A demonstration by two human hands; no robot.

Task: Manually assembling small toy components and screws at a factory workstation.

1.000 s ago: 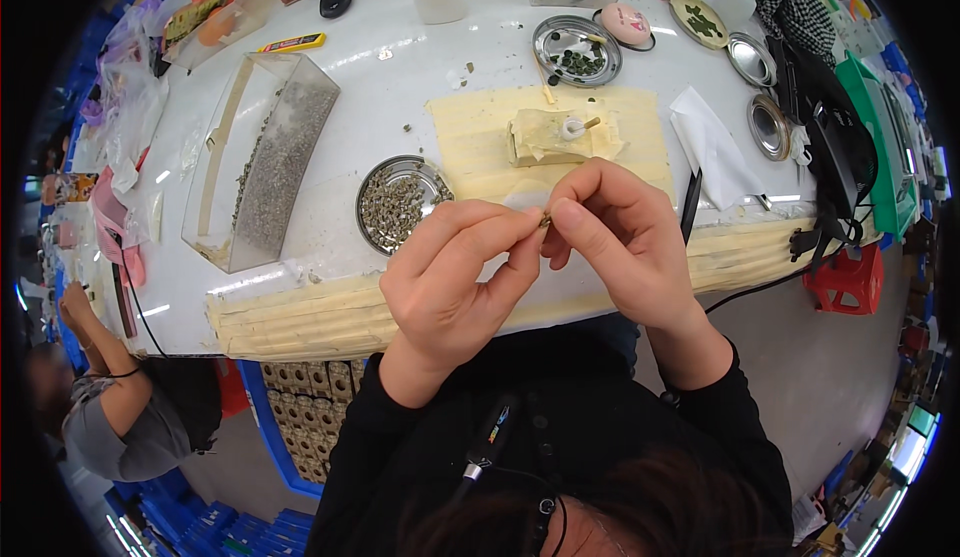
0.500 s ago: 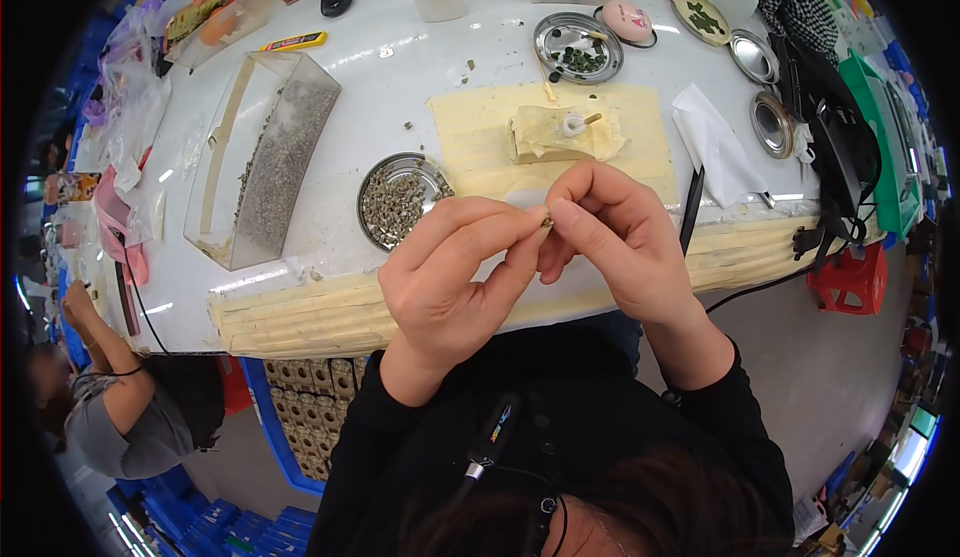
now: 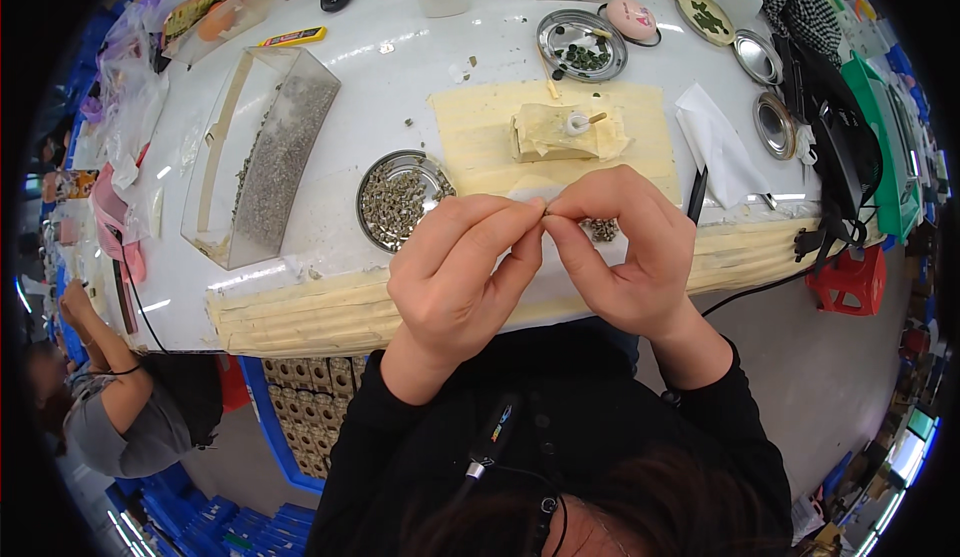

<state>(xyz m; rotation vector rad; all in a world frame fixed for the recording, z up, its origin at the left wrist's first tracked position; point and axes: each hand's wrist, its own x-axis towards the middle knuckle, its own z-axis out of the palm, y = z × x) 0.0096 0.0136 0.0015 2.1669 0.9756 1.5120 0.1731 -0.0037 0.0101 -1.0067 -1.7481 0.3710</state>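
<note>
Metal, by the look of it, and tiny: the small piece (image 3: 545, 211) sits right where two sets of fingertips meet, above the near side of the worktop (image 3: 370, 87), mostly hidden by the fingers. On one side the left hand (image 3: 450, 277) pinches it between thumb and forefinger; on the other, the right hand (image 3: 650, 257) grips it the same way, thumb curled beneath. Something this little leaves room for nothing but fingertips, so a two-sided pinch probably keeps it steady. And look under the right hand: a pile of bits (image 3: 602, 229) peeks through the gap by the thumb. Just beside the left hand, a round dish (image 3: 433, 185) holds loose metal bits (image 3: 390, 202), its rim likely there to stop them rolling off. Farther left stands a clear bin (image 3: 225, 157) with many more, presumably the bulk supply. Straight ahead, beyond the fingers, a taped block (image 3: 535, 135) carries a white cup (image 3: 577, 125) with a stick in it, perhaps raised for easy reach. Behind that, another dish (image 3: 612, 47) keeps dark green pieces (image 3: 583, 58) apart from the metal ones.
</note>
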